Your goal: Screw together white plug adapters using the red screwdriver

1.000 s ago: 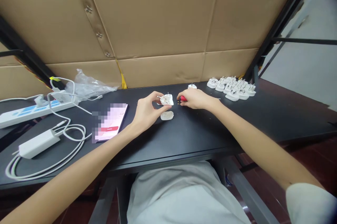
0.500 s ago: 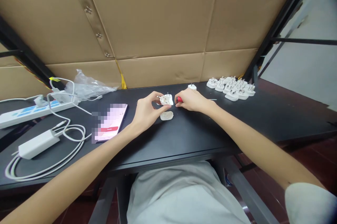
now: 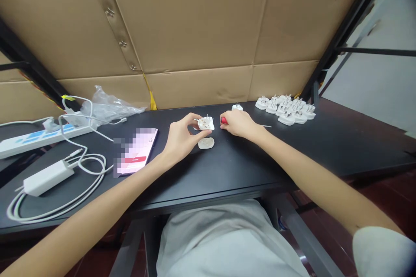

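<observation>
My left hand (image 3: 182,137) pinches an opened white plug (image 3: 206,123) between thumb and fingers, its hollow inside turned towards me and metal pins sticking up behind. Just below it on the black table lies a loose pale plug cover (image 3: 206,143). To the right, my right hand (image 3: 238,123) is closed around a red-handled screwdriver (image 3: 224,120). Its thin metal shaft pokes out past the wrist to the right, and most of the handle is hidden by the fingers. Behind that hand stands another white plug (image 3: 237,107), partly covered, pins up.
Several white plugs (image 3: 287,110) are grouped at the back right. On the left are a phone (image 3: 138,155), a white power adapter (image 3: 48,177) with coiled cable, a power strip (image 3: 45,136) and a clear plastic bag (image 3: 108,105). A cardboard wall (image 3: 201,30) closes the back.
My right hand has shifted slightly to the right with the screwdriver, widening the gap to the opened plug. My left hand and the plug in it stay in place.
</observation>
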`<state>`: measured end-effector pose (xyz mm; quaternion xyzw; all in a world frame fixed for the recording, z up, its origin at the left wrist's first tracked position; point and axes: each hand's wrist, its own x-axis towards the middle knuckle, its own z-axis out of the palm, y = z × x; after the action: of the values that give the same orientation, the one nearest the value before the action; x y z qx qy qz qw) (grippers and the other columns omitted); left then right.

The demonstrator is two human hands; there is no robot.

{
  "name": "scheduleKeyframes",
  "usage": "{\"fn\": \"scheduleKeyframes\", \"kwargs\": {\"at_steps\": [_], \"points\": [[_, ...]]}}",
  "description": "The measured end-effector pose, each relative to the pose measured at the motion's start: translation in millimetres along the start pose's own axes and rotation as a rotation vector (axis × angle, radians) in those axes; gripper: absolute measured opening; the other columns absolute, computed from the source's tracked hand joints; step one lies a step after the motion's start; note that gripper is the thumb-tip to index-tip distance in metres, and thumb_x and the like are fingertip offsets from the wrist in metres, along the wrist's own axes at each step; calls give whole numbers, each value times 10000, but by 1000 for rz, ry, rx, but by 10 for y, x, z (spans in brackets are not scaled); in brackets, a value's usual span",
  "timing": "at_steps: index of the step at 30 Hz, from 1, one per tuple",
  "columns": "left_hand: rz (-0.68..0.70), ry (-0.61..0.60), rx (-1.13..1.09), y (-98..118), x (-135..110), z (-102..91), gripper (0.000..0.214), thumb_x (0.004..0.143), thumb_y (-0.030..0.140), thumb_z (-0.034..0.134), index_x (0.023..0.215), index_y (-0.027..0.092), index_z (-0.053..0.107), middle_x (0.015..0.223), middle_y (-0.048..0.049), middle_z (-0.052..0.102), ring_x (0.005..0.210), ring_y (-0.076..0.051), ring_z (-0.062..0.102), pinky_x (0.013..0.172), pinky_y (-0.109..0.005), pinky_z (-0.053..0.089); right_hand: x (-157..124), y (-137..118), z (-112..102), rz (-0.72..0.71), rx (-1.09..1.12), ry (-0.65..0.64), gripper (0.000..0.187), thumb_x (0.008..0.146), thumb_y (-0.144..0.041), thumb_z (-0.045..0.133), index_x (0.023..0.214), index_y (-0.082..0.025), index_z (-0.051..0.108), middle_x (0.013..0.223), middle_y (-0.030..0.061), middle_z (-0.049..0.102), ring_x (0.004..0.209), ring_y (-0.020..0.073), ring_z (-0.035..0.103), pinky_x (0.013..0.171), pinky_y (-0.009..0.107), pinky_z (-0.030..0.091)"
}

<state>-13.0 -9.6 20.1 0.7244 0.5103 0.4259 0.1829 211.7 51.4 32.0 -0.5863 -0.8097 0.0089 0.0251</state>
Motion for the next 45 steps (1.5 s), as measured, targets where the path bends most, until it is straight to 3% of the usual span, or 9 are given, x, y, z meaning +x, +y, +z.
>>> {"fn": "scheduleKeyframes", "kwargs": {"at_steps": [6,10,17,23,34,45], "points": [[-6,3,0,-5,-1,-3,406,815,531,922,1091,266,787,1009,-16,869,760,-206,738,755,-345,579,-3,0,-24,9,15,-9,231,1080,-348,665,1180,-211,822,1199,162,837,1108,308,788,829,339,513],[2,5,5,-4,-3,-3,390,822,517,916,1091,268,785,1012,-20,872,824,-225,760,774,-349,585,-21,54,-83,-18,41,-26,232,1090,-300,631,1160,-231,842,1185,129,850,1092,283,794,843,324,517],[11,0,-1,2,-2,-3,372,830,499,913,1094,268,789,1018,-24,872,941,-256,793,798,-350,584,-15,135,-146,-38,65,-68,226,999,-360,803,1210,-298,856,1240,64,857,1143,252,784,871,287,518],[9,4,-9,0,-2,-4,387,824,509,915,1097,265,790,1034,-30,876,904,-248,787,789,-352,596,8,106,-96,-39,66,-66,208,983,-302,805,1183,-298,859,1198,47,862,1142,256,782,800,295,479],[1,4,6,2,-2,-10,399,821,522,917,1097,266,782,1004,-7,868,689,-180,699,750,-338,587,-13,23,-38,-32,36,-1,194,1023,-276,712,1149,-255,859,1144,104,859,1085,284,788,782,318,468],[25,-6,13,-29,6,-13,390,820,476,917,1121,268,782,1015,2,855,709,-177,696,743,-330,572,-17,33,-20,-52,38,11,204,1033,-252,682,1166,-272,834,1204,88,852,1124,291,775,784,321,468]]}}
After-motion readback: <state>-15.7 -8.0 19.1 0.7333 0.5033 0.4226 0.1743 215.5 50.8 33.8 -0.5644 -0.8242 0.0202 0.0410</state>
